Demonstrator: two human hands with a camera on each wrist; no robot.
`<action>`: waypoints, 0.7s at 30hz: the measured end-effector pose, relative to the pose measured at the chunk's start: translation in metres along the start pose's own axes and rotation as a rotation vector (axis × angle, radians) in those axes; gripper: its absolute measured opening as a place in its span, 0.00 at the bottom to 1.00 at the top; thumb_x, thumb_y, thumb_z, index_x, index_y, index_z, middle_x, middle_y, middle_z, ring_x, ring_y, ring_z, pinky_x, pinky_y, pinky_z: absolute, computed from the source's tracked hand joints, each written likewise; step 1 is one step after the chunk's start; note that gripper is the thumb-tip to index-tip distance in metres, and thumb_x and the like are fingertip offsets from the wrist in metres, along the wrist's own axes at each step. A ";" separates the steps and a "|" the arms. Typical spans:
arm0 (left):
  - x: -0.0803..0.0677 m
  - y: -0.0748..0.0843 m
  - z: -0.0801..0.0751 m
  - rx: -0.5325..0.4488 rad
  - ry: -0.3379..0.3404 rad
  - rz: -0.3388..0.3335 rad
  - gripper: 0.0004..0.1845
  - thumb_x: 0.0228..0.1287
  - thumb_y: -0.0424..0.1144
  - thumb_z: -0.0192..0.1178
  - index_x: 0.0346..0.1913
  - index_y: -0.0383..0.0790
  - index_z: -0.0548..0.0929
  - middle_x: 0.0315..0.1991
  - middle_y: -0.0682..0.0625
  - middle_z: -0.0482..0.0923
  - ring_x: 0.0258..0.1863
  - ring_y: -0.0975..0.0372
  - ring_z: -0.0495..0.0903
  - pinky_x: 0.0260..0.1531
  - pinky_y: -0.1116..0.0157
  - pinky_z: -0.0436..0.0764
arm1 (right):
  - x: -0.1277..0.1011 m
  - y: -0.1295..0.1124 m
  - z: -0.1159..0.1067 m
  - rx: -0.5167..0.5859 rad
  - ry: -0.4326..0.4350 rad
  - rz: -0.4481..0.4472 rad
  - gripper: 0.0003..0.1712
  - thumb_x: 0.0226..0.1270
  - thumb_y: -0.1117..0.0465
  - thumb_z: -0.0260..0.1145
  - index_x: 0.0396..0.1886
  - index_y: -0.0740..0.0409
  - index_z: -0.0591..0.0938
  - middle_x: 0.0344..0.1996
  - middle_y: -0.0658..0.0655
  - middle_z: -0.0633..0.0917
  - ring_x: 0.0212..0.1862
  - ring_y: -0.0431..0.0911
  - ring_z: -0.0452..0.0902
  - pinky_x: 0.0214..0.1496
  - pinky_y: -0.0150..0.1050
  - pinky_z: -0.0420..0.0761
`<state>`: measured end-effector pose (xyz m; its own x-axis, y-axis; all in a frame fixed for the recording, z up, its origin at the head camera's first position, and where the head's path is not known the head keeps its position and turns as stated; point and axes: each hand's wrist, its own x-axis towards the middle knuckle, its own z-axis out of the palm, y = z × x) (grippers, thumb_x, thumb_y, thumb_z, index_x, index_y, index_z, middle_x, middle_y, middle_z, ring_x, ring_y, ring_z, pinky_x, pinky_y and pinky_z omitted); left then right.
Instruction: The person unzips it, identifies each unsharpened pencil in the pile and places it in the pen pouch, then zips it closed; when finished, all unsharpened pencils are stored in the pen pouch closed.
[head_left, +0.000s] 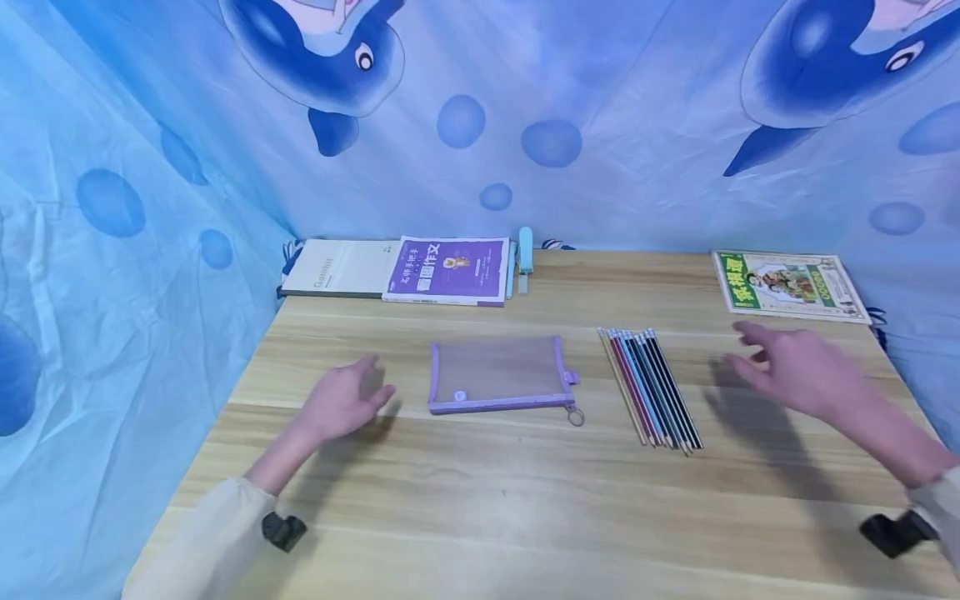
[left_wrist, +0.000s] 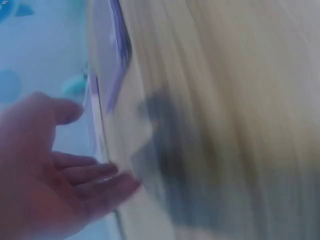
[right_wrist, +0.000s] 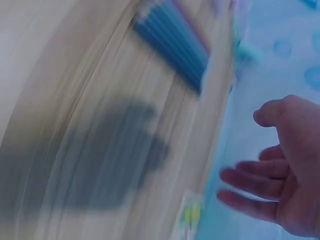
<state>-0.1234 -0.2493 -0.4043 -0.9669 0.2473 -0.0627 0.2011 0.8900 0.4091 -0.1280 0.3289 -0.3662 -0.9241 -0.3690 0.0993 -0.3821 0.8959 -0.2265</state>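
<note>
A flat purple mesh zip pouch (head_left: 495, 371) with a ring on its zipper lies mid-table, its zipper edge toward me. To its right several pencils (head_left: 651, 387) lie side by side, points toward me. My left hand (head_left: 341, 402) hovers left of the pouch, fingers loose and holding nothing. On the other side my right hand (head_left: 798, 367) is over the table, right of the pencils, also holding nothing. The left wrist view shows the left hand (left_wrist: 65, 175) with thumb apart from the fingers; the right wrist view shows the right hand (right_wrist: 280, 175) likewise, the pencils (right_wrist: 172, 42) blurred.
Along the back left lie a pale notebook (head_left: 341, 267) and a purple book (head_left: 450, 268). A light blue stapler-like item (head_left: 526, 254) stands beside them. A green-and-white booklet (head_left: 791, 286) lies at the back right. Blue dolphin-printed cloth (head_left: 637, 200) borders the wooden table (head_left: 480, 508).
</note>
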 end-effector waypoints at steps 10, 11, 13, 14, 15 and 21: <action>0.032 0.041 0.035 -0.270 -0.053 -0.150 0.33 0.63 0.45 0.66 0.62 0.23 0.72 0.42 0.43 0.79 0.39 0.53 0.79 0.47 0.53 0.81 | 0.077 -0.087 0.060 0.520 -0.216 -0.021 0.27 0.67 0.62 0.67 0.59 0.77 0.74 0.38 0.63 0.86 0.24 0.47 0.82 0.33 0.41 0.85; 0.033 0.044 0.036 -0.276 -0.058 -0.162 0.33 0.62 0.45 0.67 0.61 0.23 0.72 0.41 0.43 0.78 0.39 0.53 0.78 0.46 0.54 0.81 | 0.083 -0.092 0.065 0.520 -0.247 -0.009 0.30 0.67 0.61 0.67 0.61 0.78 0.72 0.39 0.63 0.85 0.27 0.48 0.83 0.38 0.43 0.86; 0.035 0.048 0.037 -0.295 -0.075 -0.176 0.28 0.61 0.44 0.67 0.55 0.25 0.75 0.38 0.43 0.77 0.35 0.54 0.77 0.40 0.56 0.81 | 0.093 -0.100 0.072 0.522 -0.310 0.026 0.35 0.66 0.60 0.68 0.64 0.79 0.68 0.42 0.64 0.84 0.35 0.50 0.83 0.46 0.47 0.84; 0.036 0.049 0.038 -0.308 -0.083 -0.179 0.26 0.61 0.44 0.67 0.53 0.25 0.76 0.36 0.43 0.77 0.33 0.54 0.76 0.37 0.57 0.81 | 0.098 -0.103 0.075 0.523 -0.335 0.046 0.37 0.66 0.59 0.68 0.65 0.79 0.66 0.43 0.64 0.84 0.38 0.51 0.83 0.49 0.48 0.83; 0.037 0.051 0.039 -0.318 -0.088 -0.180 0.24 0.60 0.44 0.68 0.51 0.27 0.77 0.35 0.44 0.77 0.32 0.54 0.76 0.34 0.58 0.81 | 0.101 -0.106 0.077 0.528 -0.359 0.063 0.39 0.65 0.59 0.69 0.67 0.79 0.65 0.44 0.64 0.83 0.39 0.51 0.82 0.50 0.49 0.83; 0.042 0.058 0.043 -0.321 -0.076 -0.185 0.25 0.59 0.42 0.68 0.53 0.27 0.77 0.34 0.45 0.78 0.31 0.55 0.77 0.32 0.61 0.80 | 0.112 -0.118 0.086 0.607 -0.406 0.126 0.47 0.61 0.62 0.72 0.71 0.80 0.58 0.41 0.62 0.82 0.35 0.49 0.80 0.40 0.43 0.84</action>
<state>-0.1451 -0.1707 -0.4217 -0.9654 0.1320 -0.2251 -0.0473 0.7599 0.6484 -0.1872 0.1607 -0.4115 -0.8457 -0.4399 -0.3022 -0.0997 0.6865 -0.7203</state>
